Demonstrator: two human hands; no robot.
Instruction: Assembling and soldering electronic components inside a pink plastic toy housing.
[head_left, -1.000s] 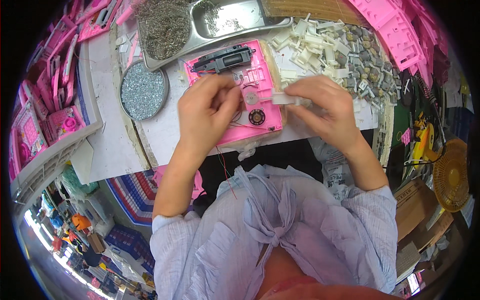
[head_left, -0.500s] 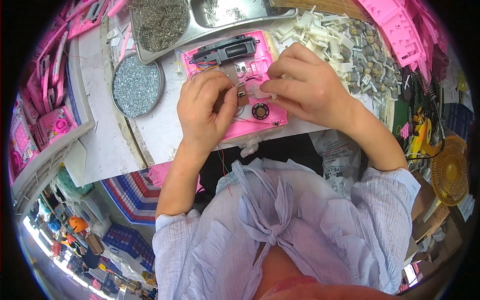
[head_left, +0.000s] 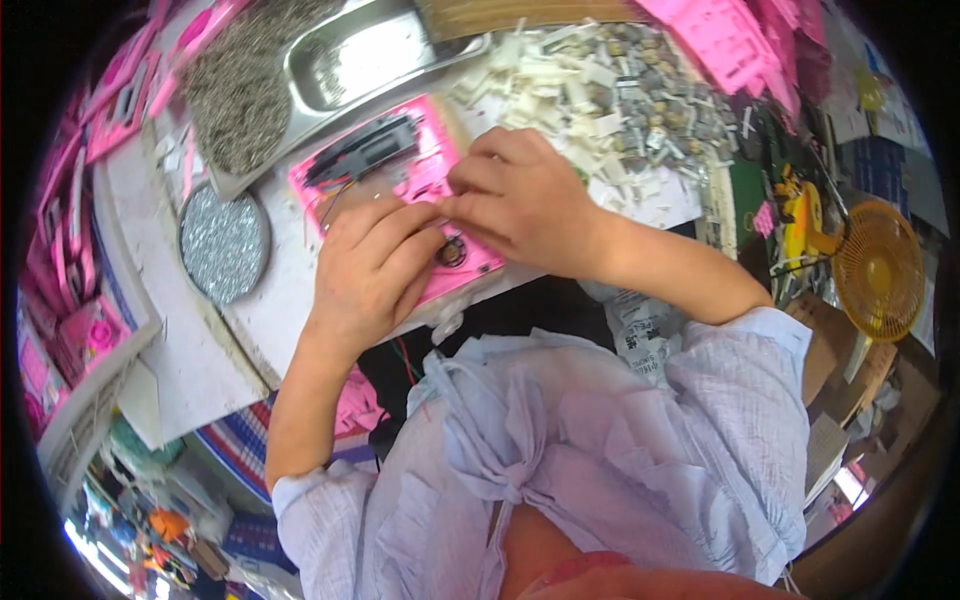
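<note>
A pink plastic casing [head_left: 436, 122] lies open on the table with both hands over it. Across its far end sits a black plastic unit [head_left: 372, 148] with thin wires beside it. A small round speaker [head_left: 452, 251] shows in the casing's near right part. My left hand [head_left: 372, 265] rests over the casing's left side, fingers bent and closed. From the right, my right hand [head_left: 530, 205] reaches in with curled fingers. The fingertips of both hands meet over the middle of the casing. Whatever lies between them is hidden and slightly blurred.
A round dish of small silvery pieces [head_left: 224, 245] stands left of the casing. Behind it is a metal tray [head_left: 290, 140] of small metal parts. White plastic parts [head_left: 560, 80] and greyish ones are heaped at the far right. A yellow fan [head_left: 878, 272] is at the right.
My hands have drawn together until their fingertips meet, covering the small metal part that showed at my left fingers. The whole view has turned and shifted, with the casing now further left.
</note>
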